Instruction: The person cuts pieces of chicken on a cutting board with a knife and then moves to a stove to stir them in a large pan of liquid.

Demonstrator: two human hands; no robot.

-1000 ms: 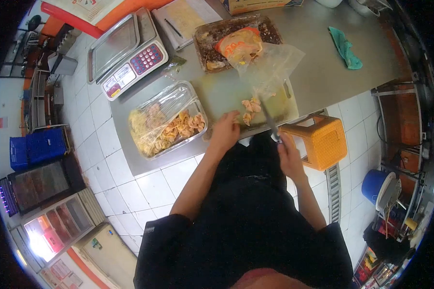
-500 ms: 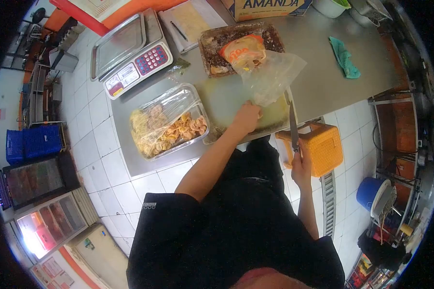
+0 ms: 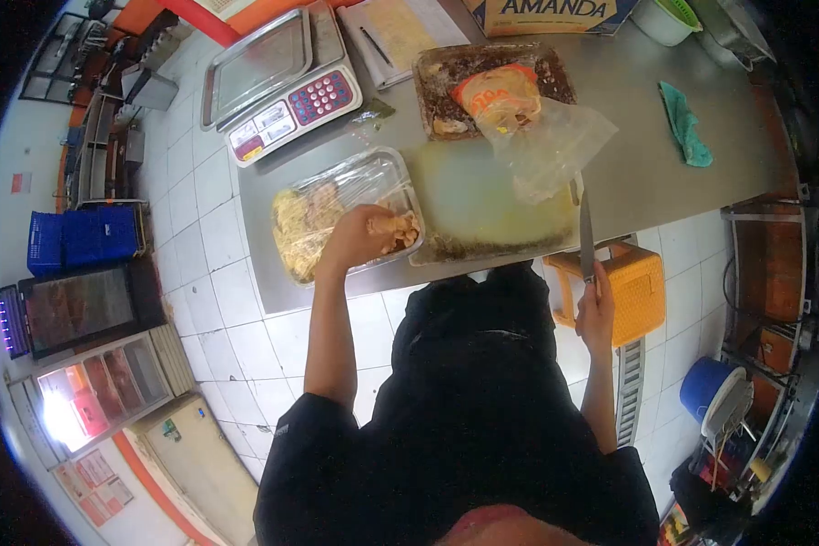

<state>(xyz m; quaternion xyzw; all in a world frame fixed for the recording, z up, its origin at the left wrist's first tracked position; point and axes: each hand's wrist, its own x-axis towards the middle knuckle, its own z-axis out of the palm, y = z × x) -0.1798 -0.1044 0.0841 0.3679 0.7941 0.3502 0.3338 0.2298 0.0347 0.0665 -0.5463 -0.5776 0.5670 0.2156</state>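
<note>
My left hand (image 3: 362, 238) is over the metal tray (image 3: 413, 196), right at the cut pieces of raw meat (image 3: 402, 233) in its near right part. The back of the hand faces up and hides most of the fingers, so I cannot tell whether they grip a piece. Clear plastic wrap (image 3: 346, 177) covers part of the tray, with a pale yellowish mass (image 3: 296, 227) on its left side. My right hand (image 3: 595, 314) is closed around the handle of a knife (image 3: 587, 238), blade pointing away from me, beside the cutting board (image 3: 473, 196).
Behind the board, a dark, stained tray (image 3: 432, 77) holds an orange-printed bag (image 3: 500, 91); a clear plastic bag (image 3: 555, 150) droops onto the board. A digital scale (image 3: 296, 109), clipboard (image 3: 409, 36), carton (image 3: 555, 16) and green cloth (image 3: 682, 123) share the steel table. A yellow stool (image 3: 637, 291) stands below.
My left hand has moved left from the board to the meat tray. My right hand still holds the knife beside the board. The whole view has shifted slightly.
</note>
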